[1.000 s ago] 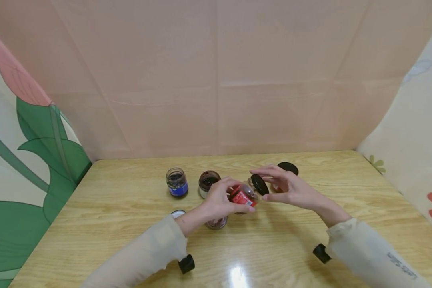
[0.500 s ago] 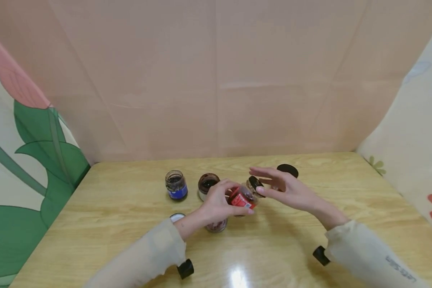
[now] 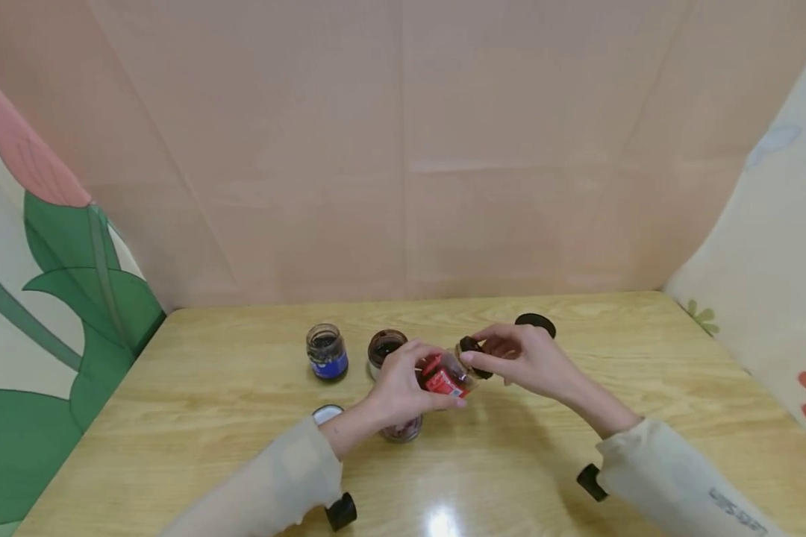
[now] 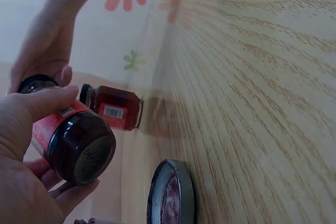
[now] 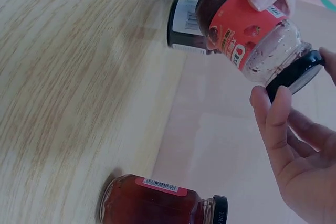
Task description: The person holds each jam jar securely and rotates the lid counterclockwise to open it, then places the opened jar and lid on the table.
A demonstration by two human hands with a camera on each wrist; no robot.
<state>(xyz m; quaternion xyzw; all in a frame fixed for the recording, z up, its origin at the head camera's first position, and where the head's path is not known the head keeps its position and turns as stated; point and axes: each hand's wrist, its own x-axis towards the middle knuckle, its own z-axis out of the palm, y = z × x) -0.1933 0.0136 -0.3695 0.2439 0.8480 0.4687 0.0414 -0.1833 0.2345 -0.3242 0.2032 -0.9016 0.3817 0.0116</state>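
Observation:
My left hand [image 3: 403, 384] grips a glass jar [image 5: 241, 30] with a red strawberry label, holding it tilted above the table. Dark contents fill the jar's base, and its neck end is clear glass with smears. A black lid [image 5: 296, 72] sits over the mouth. My right hand [image 3: 530, 358] pinches that lid between thumb and fingers. In the left wrist view the dark bottom of the jar faces the camera. Beyond my right hand stands a second red-labelled jar [image 4: 115, 108], capped in black and mostly hidden in the head view.
A blue-labelled uncovered jar [image 3: 327, 358] stands left on the wooden table [image 3: 228, 432]. Beside it, another uncovered jar [image 3: 384, 347] is partly behind my left hand. Under my left wrist lie a white-lined lid [image 3: 325, 412] and an upturned smeared lid [image 4: 173, 198].
My right fingers loosened and spread around the black lid, then closed on it again. The jar stays in my left hand, nearly in place. The head view has tilted slightly upward.

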